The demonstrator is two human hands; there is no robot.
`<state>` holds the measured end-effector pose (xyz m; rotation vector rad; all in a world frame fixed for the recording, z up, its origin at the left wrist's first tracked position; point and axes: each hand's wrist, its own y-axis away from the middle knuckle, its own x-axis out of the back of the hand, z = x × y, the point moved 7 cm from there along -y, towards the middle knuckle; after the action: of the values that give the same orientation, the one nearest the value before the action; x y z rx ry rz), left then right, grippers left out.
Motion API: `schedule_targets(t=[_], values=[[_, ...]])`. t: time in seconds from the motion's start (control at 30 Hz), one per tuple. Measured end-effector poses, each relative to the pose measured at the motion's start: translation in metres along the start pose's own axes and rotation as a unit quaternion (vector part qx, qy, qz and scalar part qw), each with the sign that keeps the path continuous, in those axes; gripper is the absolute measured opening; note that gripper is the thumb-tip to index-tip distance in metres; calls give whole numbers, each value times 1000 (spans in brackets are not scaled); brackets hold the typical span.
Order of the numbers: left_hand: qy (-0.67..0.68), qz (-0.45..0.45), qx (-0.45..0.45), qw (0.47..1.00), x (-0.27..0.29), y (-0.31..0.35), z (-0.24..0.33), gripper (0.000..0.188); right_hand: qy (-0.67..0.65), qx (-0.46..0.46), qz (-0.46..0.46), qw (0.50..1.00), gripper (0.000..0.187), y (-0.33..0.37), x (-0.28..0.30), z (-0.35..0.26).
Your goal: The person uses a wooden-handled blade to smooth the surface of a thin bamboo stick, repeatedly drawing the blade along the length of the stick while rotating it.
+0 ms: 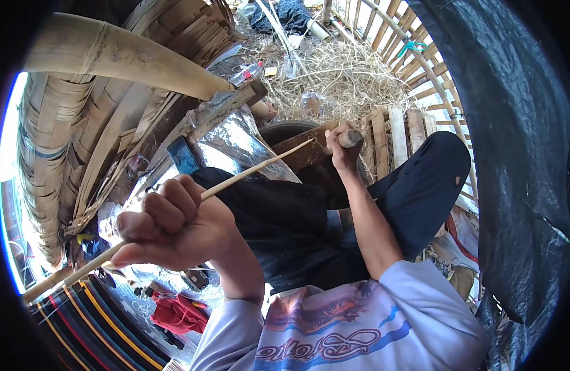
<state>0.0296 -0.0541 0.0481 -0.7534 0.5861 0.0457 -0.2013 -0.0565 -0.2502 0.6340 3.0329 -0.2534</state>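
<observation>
My left hand (pixel 180 226) is closed around a long, thin, pale bamboo stick (pixel 257 167). The stick runs slantwise from the lower left up to a tip near the middle of the view. A little to the right of that tip, my right hand (pixel 343 156) grips a tool by its round wooden handle (pixel 351 138), whose butt end faces me. A flat brown piece (pixel 300 147) lies left of my right fist, close to the stick's tip; whether it is the tool's blade I cannot tell. Beneath it is a dark round container (pixel 285 132), partly covered.
A thick bamboo pole (pixel 130 55) crosses the upper left before woven bamboo walling (pixel 68 136). A phone (pixel 183 155) lies beside a wooden plank (pixel 226 111). Straw (pixel 340 80) covers the ground ahead. Black sheeting (pixel 520 154) hangs at right; striped cloth (pixel 99 328) is lower left.
</observation>
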Motion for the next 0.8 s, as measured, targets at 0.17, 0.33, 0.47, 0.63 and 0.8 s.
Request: schedule_targets(t=[0.17, 0.33, 0.47, 0.63, 0.8], values=[[21, -1, 22, 1000, 5, 7, 5, 48, -125, -12, 14, 992, 21, 0, 2, -12], [16, 5, 12, 1000, 10, 7, 4, 47, -199, -9, 41, 979, 21, -2, 4, -14], [8, 17, 0, 1000, 11, 7, 5, 47, -60, 0, 7, 998, 22, -6, -2, -8], [-3, 27, 2, 1000, 10, 7, 4, 47, -58, -1, -8, 998, 18, -9, -2, 0], [-22, 19, -2, 1000, 6, 3, 0, 47, -139, 22, -29, 990, 17, -12, -3, -7]])
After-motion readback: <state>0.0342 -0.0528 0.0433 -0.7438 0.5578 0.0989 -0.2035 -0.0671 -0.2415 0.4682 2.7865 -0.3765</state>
